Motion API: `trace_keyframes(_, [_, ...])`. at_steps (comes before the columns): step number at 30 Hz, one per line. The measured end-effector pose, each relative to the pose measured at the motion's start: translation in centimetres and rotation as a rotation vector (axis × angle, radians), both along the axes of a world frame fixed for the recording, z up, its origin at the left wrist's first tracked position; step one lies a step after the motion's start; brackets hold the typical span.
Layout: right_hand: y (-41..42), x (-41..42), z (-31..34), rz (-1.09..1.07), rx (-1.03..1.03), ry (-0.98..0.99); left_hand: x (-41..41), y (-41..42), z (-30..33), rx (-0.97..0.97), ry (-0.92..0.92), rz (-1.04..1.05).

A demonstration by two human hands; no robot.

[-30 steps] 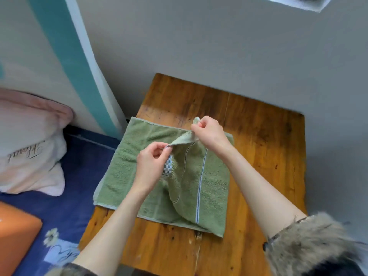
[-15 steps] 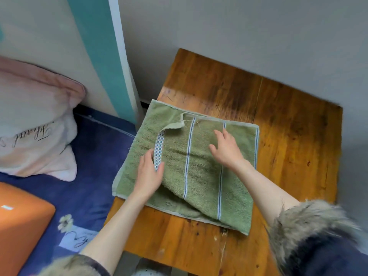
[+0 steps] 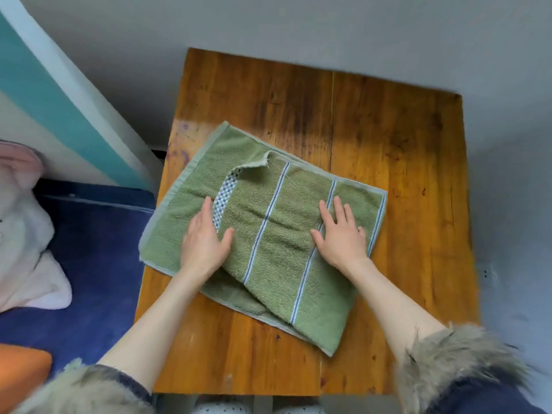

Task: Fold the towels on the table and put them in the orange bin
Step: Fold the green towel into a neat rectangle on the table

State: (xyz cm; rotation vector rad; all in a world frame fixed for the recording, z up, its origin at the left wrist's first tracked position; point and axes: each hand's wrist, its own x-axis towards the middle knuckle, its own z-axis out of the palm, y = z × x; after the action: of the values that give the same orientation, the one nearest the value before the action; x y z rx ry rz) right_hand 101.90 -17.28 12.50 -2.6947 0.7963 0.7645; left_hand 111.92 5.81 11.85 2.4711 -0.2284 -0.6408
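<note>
A green towel (image 3: 268, 222) with pale blue stripes and a checkered band lies on the wooden table (image 3: 388, 138), its right part folded over the left, edges uneven. My left hand (image 3: 206, 240) rests flat on the towel beside the checkered band, fingers together. Flat on the folded layer near the towel's right edge lies my right hand (image 3: 340, 234), fingers spread. Neither hand grips the cloth. Only a corner of the orange bin (image 3: 21, 372) shows at the bottom left.
A dark blue bed cover (image 3: 98, 264) lies left of the table with a pink-white pillow (image 3: 21, 234) on it. A grey wall (image 3: 298, 25) runs behind and to the right of the table. A teal-striped panel (image 3: 53, 100) leans at the left.
Both hands let go of the lifted towel edge and laid the flap down. They now press flat on the folded towel. The camera view shifted so the table sits more central.
</note>
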Motion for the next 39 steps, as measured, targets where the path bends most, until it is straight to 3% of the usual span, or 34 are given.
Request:
trace_keyframes(9, [-0.4, -8.4, 2.2, -0.187, 0.004, 0.123, 0.0, -7.4, -0.1, 0.086, -0.049, -0.360])
trace_keyframes(17, [-2.5, -11.4, 3.4, -0.054, 0.058, 0.265, -2.1, -13.8, 0.3, 0.066, -0.030, -0.540])
trace_keyframes(19, [-3.4, -11.0, 3.4, -0.095, 0.030, 0.142, -2.2, -14.4, 0.7, 0.021, 0.008, -0.544])
trace_keyframes(23, [-5.9, -8.3, 2.7, -0.235, -0.087, -0.291, -1.7, -13.6, 1.8, -0.088, 0.054, -0.517])
trace_keyframes(27, [-7.8, -5.2, 1.5, -0.086, -0.104, -0.332, -0.9, -11.6, 2.7, -0.040, 0.178, -0.529])
trace_keyframes(31, [-8.0, -4.1, 0.7, 0.028, -0.124, -0.384, -0.1, -10.1, 2.7, 0.066, 0.129, -0.562])
trace_keyframes(36, [-9.3, -4.2, 2.4, -0.628, 0.329, -0.654, 1.2, -8.3, 3.2, 0.186, 0.073, -0.551])
trace_keyframes(39, [-9.9, -5.3, 4.1, -0.711, 0.407, -0.679, 1.1, -7.0, 4.3, 0.189, 0.064, -0.558])
